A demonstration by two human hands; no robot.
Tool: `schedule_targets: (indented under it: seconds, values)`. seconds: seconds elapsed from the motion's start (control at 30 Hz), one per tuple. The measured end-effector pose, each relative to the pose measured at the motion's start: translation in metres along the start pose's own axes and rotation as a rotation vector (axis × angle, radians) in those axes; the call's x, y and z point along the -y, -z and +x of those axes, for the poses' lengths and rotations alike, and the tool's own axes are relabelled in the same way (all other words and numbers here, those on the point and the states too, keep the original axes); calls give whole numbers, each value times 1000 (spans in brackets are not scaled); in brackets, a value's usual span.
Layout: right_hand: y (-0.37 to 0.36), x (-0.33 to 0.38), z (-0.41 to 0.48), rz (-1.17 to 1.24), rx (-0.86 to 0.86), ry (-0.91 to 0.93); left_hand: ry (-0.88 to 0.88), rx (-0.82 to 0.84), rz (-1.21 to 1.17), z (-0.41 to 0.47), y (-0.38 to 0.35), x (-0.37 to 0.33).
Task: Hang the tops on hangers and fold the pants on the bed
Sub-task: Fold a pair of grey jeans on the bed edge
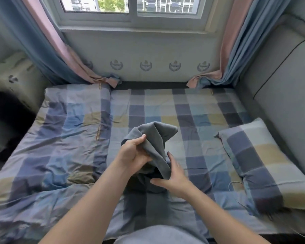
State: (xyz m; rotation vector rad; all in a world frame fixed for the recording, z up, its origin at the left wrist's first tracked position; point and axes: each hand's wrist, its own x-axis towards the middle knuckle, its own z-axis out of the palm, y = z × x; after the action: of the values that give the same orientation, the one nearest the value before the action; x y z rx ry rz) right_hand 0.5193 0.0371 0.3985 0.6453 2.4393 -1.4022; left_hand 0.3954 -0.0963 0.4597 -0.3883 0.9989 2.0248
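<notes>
Left side of bed: rumpled checked duvet (60, 138), running from the far edge to the near edge.

Bed centre: left hand (132, 154) is raised above the checked sheet (192, 110), fingers curled round a bunched grey garment (155, 138) with the thumb pressed on top of the fabric. The garment is lifted clear of the sheet. Its upper folds peak toward the far edge and its lower end hangs toward the near edge. Top or pants: cannot tell.

Directly below it, a dark cloth (148, 184) lies heaped on the sheet.

Right hand (172, 176) is at the garment's lower end. Forefinger is straight along the fabric, thumb stretched out over the dark cloth, and the hanging end sits in the fork between them. Other fingers hidden; firm grip or not, cannot tell.

Right edge: checked pillow (261, 166) lying flat, with a thin cable (236, 184) just beside it.
</notes>
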Motion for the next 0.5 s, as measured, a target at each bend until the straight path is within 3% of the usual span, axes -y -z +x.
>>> schedule_targets:
  seconds: [0.13, 0.27, 0.4, 0.5]
  values:
    - [21, -16, 9, -79, -169, -30, -7, 34, -154, 2, -17, 13]
    - [54, -41, 14, -101, -233, -51, -48, -50, -188, 7, -24, 26]
    - [95, -54, 17, -182, -295, -64, -104, -217, -105, 16, -19, 40]
    - [131, -56, 13, -281, -467, -4, -4, -286, 108, 16, -12, 54]
